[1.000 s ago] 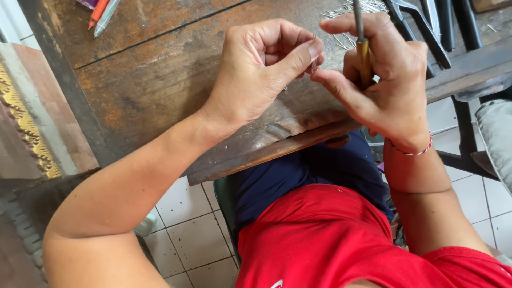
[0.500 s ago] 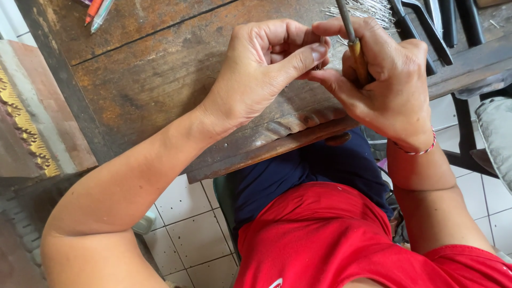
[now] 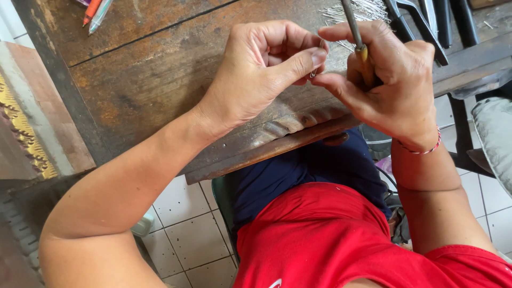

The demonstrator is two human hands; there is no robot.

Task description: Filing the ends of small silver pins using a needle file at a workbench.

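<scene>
Pinched in the left hand (image 3: 256, 80) was a thin wire piece (image 3: 316, 70), the right hand (image 3: 389, 85) gripping a yellow-handled tool (image 3: 358, 37) above the wooden table (image 3: 160, 69); shaping looked underway, needing steady alignment.

Table (image 3: 160, 80): dark brown wood, scratched, rusty orange patches. Tool (image 3: 358, 37) upper middle: grey metal rod, yellow-orange handle. Wires (image 3: 362, 8) at top: thin, silver. Pens (image 3: 95, 9) upper left: orange, pale green. Shirt (image 3: 330, 240) bottom: bright red. Trousers (image 3: 314, 165): dark blue. Bracelet (image 3: 424, 150) at right: red and white. Floor (image 3: 186, 224): white tiles, grey lines. Frame (image 3: 21, 133) at left edge: gold pattern.
</scene>
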